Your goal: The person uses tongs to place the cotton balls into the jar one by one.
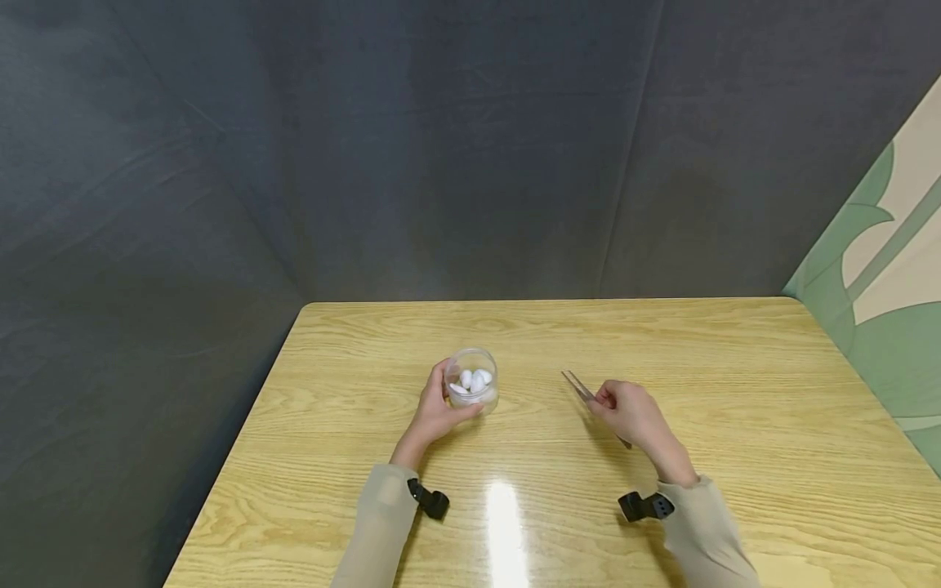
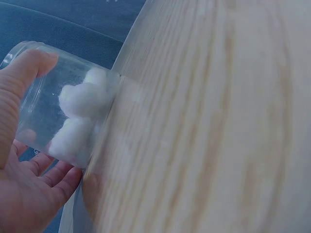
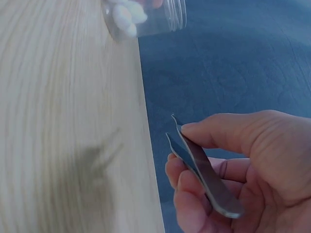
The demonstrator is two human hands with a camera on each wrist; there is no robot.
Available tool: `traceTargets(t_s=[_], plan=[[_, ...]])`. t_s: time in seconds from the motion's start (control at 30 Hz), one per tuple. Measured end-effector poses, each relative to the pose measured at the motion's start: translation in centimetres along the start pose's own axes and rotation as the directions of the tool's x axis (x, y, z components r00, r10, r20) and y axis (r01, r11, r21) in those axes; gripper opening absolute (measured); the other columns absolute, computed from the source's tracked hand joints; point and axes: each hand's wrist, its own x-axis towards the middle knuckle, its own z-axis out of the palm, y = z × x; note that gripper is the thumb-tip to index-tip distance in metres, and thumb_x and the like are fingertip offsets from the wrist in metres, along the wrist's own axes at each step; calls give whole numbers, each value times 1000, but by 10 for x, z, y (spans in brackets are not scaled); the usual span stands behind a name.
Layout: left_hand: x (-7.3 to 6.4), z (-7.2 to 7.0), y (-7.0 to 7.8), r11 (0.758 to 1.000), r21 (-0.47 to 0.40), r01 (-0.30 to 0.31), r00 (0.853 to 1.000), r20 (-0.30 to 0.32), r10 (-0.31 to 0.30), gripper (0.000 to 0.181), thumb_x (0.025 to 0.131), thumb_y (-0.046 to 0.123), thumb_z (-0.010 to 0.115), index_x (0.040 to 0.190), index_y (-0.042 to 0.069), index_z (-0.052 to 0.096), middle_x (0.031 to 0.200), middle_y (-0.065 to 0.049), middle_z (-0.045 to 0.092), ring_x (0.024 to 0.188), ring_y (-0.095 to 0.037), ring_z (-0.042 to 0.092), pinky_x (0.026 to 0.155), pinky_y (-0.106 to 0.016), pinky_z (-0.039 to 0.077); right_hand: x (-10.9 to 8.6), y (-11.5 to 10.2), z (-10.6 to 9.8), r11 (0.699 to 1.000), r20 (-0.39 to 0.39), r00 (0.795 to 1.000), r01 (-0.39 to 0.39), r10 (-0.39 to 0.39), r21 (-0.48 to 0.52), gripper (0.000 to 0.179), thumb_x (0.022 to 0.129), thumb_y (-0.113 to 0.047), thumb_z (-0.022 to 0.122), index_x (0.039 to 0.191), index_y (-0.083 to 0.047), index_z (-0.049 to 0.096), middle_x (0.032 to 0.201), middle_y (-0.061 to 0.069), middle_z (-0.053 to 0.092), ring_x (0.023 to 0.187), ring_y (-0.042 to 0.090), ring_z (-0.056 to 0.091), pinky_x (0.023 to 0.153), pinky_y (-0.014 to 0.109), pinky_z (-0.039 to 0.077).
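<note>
A clear open jar [image 1: 471, 400] stands on the table, with several white cotton balls [image 2: 82, 99] in its lower part. My left hand [image 1: 435, 411] holds the jar from its left side, the thumb across the near wall and the fingers behind. To the right, my right hand [image 1: 634, 416] pinches metal tweezers [image 3: 209, 179] between thumb and fingers, above the tabletop. The two tweezer tips are apart with nothing between them, and they point up and left in the head view. A gap separates them from the jar.
The wooden table [image 1: 353, 359] lies under both hands and carries a bright glare spot near its front. A dark cloth [image 1: 456, 163] hangs behind it and along the left. A green and beige patterned surface [image 1: 882, 327] borders the right side.
</note>
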Motion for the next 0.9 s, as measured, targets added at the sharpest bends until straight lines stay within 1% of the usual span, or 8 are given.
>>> traceTargets(t_s=[0.13, 0.27, 0.57, 0.8, 0.9], plan=[[0, 0, -1, 1000, -1, -22, 1000, 3, 22, 83, 74, 12, 79, 141, 7, 30, 135, -16, 42, 117, -32, 45, 93, -48, 39, -3, 5, -1, 1000, -1, 1000, -16, 16, -5, 18, 87, -11, 64, 73, -4, 55, 60, 0, 46, 52, 13, 37, 51, 27, 32], [0, -1, -1, 1000, 2, -31, 1000, 4, 31, 83, 74, 12, 79, 141, 6, 30, 134, -16, 42, 116, -32, 45, 92, -48, 39, -6, 11, -2, 999, 2, 1000, -30, 30, -13, 18, 87, -11, 64, 72, -5, 55, 60, 0, 46, 52, 13, 38, 52, 28, 32], [0, 0, 0, 1000, 3, -1, 1000, 5, 1, 85, 73, 10, 79, 142, 9, 29, 136, -13, 41, 118, -28, 45, 94, -46, 39, -10, 22, -4, 998, 19, 998, -56, 56, -21, 19, 86, -10, 63, 70, -5, 54, 59, 0, 47, 50, 13, 39, 49, 27, 33], [-11, -5, 37, 999, -22, -24, 999, 36, 24, 81, 76, 2, 75, 140, -7, 26, 134, -29, 37, 118, -43, 42, 93, -54, 37, -13, 31, -4, 995, 13, 996, -93, 93, -26, 19, 84, -11, 63, 69, -4, 54, 59, 1, 50, 50, 14, 41, 50, 30, 35], [-11, -5, 37, 999, -20, -28, 999, 37, 29, 81, 76, 1, 75, 140, -7, 26, 134, -29, 38, 117, -43, 42, 92, -53, 37, -13, 33, -4, 994, -1, 995, -99, 99, -49, 22, 83, -12, 63, 66, -5, 52, 58, 1, 48, 51, 14, 40, 51, 30, 35]])
